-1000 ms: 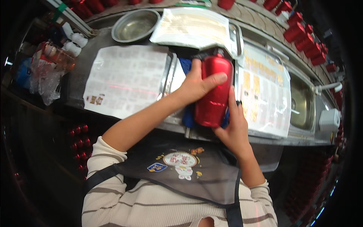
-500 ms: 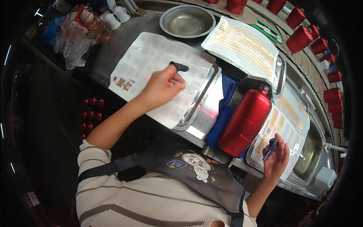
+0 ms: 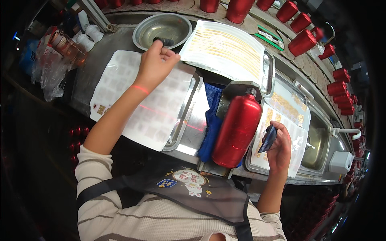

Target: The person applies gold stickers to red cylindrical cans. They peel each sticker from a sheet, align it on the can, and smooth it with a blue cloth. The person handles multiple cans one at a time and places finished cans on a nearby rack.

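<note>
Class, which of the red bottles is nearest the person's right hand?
The large red bottle beside the blue cloth, just left of the right hand. The other red bottles are farther off, such as those standing along the back.

The upper body is clothed in a finely ribbed cream sweater [image 3: 157,219] banded with grey-brown stripes, its left sleeve [image 3: 94,164] and right sleeve [image 3: 272,220] both ending near the elbow. Over it lies a sheer dark grey apron [image 3: 227,203] with dark straps [image 3: 98,190], printed with a pale rounded emblem [image 3: 187,176], a white rabbit figure [image 3: 195,190] and a blue badge [image 3: 167,183]. A black covering [image 3: 164,41] caps a fingertip of the left hand [image 3: 155,66].
</note>
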Available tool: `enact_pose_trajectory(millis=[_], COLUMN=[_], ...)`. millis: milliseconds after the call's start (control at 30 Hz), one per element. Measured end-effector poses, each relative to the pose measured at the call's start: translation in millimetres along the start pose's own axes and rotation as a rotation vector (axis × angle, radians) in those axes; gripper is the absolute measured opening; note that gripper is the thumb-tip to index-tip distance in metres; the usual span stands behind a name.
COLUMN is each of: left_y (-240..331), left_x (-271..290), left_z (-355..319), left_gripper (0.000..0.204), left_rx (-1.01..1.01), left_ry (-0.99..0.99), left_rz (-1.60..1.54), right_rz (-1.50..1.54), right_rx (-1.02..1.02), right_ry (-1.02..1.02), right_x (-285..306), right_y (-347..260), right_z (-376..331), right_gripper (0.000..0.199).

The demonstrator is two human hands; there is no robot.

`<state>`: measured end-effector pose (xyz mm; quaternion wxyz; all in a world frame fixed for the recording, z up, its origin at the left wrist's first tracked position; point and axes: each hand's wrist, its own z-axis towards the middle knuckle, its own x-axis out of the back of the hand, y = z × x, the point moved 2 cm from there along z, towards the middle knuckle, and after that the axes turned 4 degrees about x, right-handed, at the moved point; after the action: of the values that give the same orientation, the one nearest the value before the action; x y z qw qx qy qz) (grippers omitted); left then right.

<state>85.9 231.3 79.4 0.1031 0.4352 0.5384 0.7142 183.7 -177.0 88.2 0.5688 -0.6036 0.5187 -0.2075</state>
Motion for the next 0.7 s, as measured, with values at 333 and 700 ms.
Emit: enact_pose_trajectory(millis=[333,700], left_y=[-3,6], left_x=[-41,-4], left_z=[59,56], left_gripper=[0.066,0.049], left_rx=[0.114,-0.019], left_ry=[0.041,0.116], left_rz=[0.462,0.454], right_rz=[0.027,-0.297], right_rx=[0.031,0.159], right_ry=[0.130,0.038], right_x=[30,4], right_y=[4,-21], right_z=[-32,2], right_gripper=[0.036,0.020])
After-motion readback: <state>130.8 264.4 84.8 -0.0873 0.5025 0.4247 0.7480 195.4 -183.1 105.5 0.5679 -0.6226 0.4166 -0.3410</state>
